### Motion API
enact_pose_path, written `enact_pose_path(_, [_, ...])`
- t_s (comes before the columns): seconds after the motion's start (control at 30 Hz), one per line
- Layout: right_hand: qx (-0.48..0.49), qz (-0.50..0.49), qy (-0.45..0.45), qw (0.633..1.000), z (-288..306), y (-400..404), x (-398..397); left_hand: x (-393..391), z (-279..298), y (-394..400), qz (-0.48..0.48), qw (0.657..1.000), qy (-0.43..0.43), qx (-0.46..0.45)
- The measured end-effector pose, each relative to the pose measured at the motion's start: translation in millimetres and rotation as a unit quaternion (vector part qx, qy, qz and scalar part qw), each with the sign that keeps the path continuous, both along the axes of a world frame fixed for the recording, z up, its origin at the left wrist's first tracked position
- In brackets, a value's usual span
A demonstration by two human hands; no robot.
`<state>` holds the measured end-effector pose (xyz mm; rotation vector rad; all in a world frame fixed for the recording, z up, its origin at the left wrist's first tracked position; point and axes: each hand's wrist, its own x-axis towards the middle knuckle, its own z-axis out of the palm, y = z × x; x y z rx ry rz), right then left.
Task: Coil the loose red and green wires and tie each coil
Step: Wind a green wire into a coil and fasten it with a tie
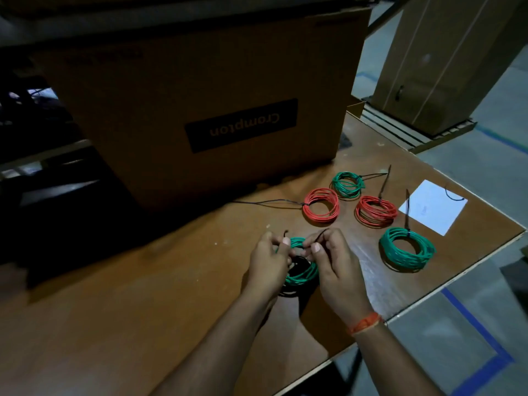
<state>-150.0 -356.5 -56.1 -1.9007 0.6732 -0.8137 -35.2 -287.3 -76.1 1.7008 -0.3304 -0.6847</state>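
Between my two hands I hold a small green wire coil (303, 274) just above the brown table (143, 310). My left hand (270, 264) pinches one end of a thin black tie at the coil's top. My right hand (333, 261) pinches the other end, which sticks up past my fingers. Four tied coils lie to the right: a red coil (321, 206) with a long black tie trailing left, a green coil (348, 184), a second red coil (376, 210), and a larger green coil (407, 249).
A big cardboard box (200, 110) printed "Crompton" upside down stands at the back of the table. A white paper sheet (433, 207) with a short black tie lies at the right. The table edge runs diagonally near my right wrist, with floor and blue tape beyond.
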Motion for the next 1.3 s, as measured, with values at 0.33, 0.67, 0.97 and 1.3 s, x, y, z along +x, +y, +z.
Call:
enact_pose_path(0.33, [-0.020, -0.031, 0.008, 0.999, -26.4, 31.0, 3.8, 14.0, -12.7, 7.9, 0.053, 0.996, 0.067, 0.030])
enact_pose_path(0.67, [0.091, 0.010, -0.035, 0.995, -31.1, 21.0, 0.3, 13.2, -19.5, -0.2, 0.054, 0.996, -0.024, 0.070])
enact_pose_path(0.97, [0.167, 0.030, -0.149, 0.974, -36.4, 15.7, -2.7, 8.8, -20.5, 5.9, 0.023, 0.996, -0.013, 0.080])
enact_pose_path(1.3, [0.120, -0.003, -0.103, 0.987, -25.4, 17.9, -7.0, 4.7, -15.7, 14.4, 0.014, 0.999, 0.006, 0.029])
